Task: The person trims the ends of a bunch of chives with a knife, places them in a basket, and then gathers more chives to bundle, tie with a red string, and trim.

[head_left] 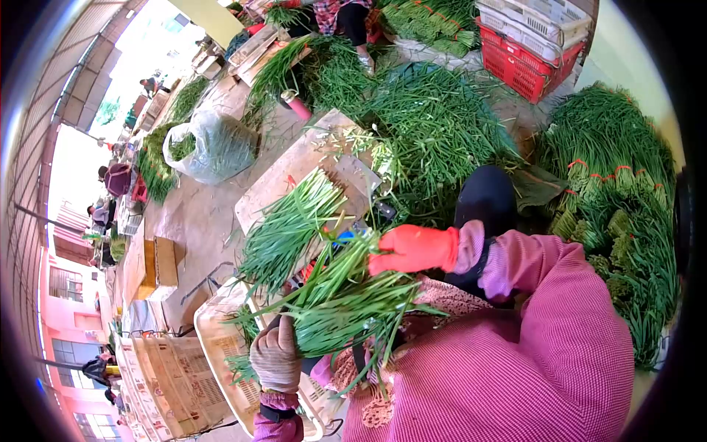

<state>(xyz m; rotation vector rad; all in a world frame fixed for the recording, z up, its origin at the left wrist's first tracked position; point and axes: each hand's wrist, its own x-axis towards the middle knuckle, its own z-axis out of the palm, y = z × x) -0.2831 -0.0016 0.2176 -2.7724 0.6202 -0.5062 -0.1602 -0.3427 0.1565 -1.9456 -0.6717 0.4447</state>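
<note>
Obs.: worker seated among heaps of cut green stalks, probably chives or garlic shoots. All positions below are taken from the wooden board (309, 166) on the floor ahead of the worker.

Bundle in hand: a bunch of green stalks (342, 295), held just nearer the worker than the board and over the lap. It lies roughly level and fans out at both ends.

Left hand (275, 352), in a pale knit glove: fingers wrapped around one end of the bunch from beneath. The grip is closed.

Right hand (412, 249), in an orange-red glove: fingers pressed together and laid on the far upper end of the same bunch. Whether the thumb hooks underneath, I cannot tell.

A second loose sheaf (291, 225) lies across the near edge of the board, apart from both hands.

Handling, judged: the stalks look light, limp and slick. Loose ones stray and droop wherever they are unsupported. They bruise and kink easily. Best held mid-length with an encircling grip and a second support near one end; a tip pinch would let them slide out.

Beyond the board: a red crate (519, 70). To its right: tied bundles (611, 184) stacked up.
</note>
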